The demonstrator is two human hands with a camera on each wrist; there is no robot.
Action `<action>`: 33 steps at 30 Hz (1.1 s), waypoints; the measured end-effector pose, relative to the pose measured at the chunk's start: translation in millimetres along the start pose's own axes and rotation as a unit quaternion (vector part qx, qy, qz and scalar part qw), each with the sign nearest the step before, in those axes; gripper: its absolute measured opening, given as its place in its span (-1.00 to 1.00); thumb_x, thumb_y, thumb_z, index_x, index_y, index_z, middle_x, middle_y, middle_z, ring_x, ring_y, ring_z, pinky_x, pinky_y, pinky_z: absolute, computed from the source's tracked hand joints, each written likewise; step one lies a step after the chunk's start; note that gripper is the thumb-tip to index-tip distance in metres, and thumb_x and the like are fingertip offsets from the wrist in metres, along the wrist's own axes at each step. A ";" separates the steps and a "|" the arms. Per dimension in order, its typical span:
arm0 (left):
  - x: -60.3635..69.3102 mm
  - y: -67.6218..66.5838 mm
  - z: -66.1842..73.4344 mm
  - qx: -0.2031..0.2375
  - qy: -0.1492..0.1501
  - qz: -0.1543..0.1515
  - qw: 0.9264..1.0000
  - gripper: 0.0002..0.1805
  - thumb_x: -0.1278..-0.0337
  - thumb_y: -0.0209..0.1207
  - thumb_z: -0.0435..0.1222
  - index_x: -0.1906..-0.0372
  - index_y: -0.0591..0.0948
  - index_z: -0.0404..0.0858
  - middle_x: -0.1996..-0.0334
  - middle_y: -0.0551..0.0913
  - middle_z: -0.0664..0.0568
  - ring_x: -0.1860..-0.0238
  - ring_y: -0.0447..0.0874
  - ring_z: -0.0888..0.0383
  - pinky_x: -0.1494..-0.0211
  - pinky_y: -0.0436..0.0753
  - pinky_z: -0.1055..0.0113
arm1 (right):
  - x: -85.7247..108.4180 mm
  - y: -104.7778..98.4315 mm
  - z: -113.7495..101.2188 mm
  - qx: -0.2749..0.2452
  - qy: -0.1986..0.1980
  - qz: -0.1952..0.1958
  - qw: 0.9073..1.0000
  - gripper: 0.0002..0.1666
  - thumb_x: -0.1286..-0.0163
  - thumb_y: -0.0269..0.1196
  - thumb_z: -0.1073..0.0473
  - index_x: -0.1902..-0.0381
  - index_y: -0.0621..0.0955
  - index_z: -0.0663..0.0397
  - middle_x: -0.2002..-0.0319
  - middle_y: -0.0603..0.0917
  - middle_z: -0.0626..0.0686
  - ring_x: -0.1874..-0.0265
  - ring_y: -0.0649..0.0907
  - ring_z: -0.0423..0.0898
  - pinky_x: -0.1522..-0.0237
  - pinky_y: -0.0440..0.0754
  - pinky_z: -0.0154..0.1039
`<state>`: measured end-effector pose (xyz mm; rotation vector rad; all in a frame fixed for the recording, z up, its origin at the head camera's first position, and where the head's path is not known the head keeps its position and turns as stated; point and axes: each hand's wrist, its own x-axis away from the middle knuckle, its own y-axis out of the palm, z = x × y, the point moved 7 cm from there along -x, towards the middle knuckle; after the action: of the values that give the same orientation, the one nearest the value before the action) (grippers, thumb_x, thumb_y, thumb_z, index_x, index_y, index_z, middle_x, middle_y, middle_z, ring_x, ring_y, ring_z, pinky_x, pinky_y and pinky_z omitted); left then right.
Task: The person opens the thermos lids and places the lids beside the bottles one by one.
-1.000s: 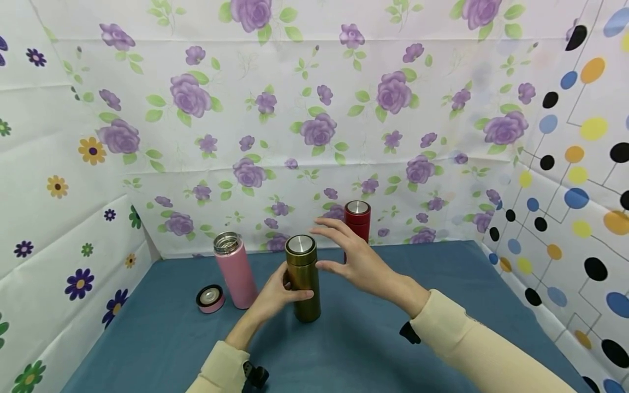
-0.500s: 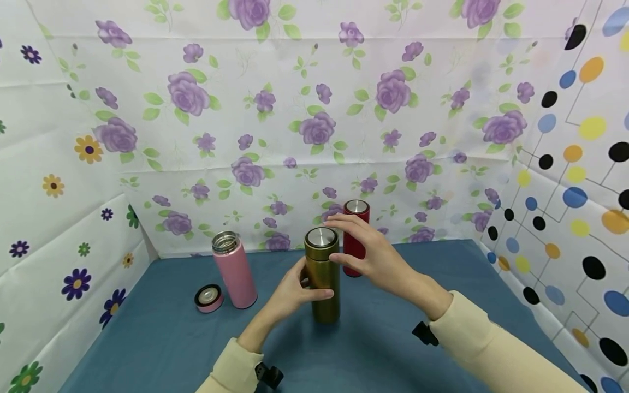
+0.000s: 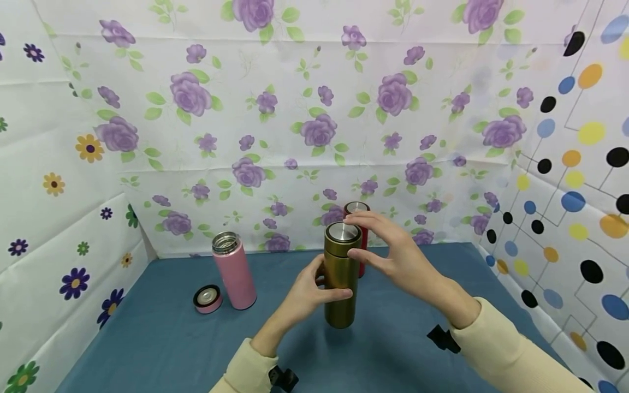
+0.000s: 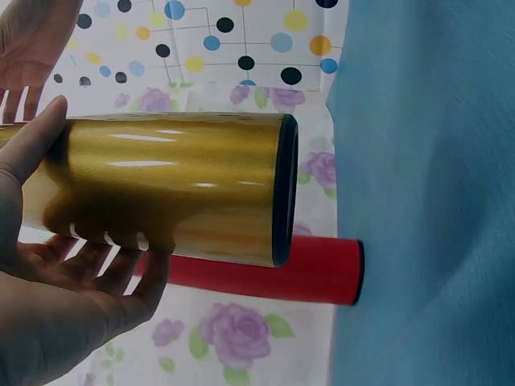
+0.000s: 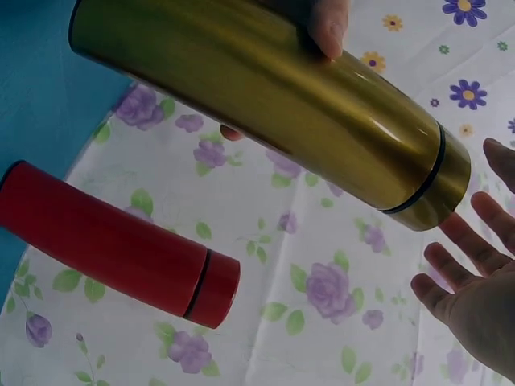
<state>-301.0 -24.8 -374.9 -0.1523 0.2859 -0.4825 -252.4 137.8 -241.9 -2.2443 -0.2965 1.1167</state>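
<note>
My left hand (image 3: 314, 289) grips the body of a gold thermos (image 3: 341, 278), thumb across the front and fingers curled behind. The thermos is nearly upright, its base a little above the blue cloth (image 4: 418, 201) in the left wrist view. My right hand (image 3: 403, 262) is at its steel-topped lid (image 3: 343, 232), fingers spread and thumb apart from them. In the right wrist view the right-hand fingers (image 5: 451, 273) are close to the lid (image 5: 442, 189) and not closed round it; whether a fingertip touches it I cannot tell.
Behind the gold thermos stands a red thermos (image 5: 121, 245), partly hidden in the head view. To the left, a pink thermos (image 3: 236, 278) stands uncapped, with its pink lid (image 3: 207, 299) lying beside it. Patterned cloth walls (image 3: 275, 131) enclose the table at back and sides.
The left hand has carried the gold thermos to the right, in front of the red one. The right hand has moved right along with it, staying by the lid. Pink thermos and lid have not moved.
</note>
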 end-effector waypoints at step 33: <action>21.0 0.0 15.1 -0.052 0.006 0.113 0.992 -0.22 -0.09 0.56 -0.10 -0.39 0.45 -0.05 -0.19 0.59 0.05 -0.18 0.59 0.06 -0.31 0.56 -0.16 | -13.2 20.3 -18.2 0.000 -0.056 0.028 0.998 -0.60 -0.25 0.52 0.33 -0.05 0.72 0.06 -0.17 0.65 0.08 -0.13 0.66 -0.01 -0.10 0.70 -0.04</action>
<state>-278.6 -33.6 -365.4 -0.2159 0.3358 -0.2448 -247.7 108.2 -237.4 -2.2060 -0.2814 1.2743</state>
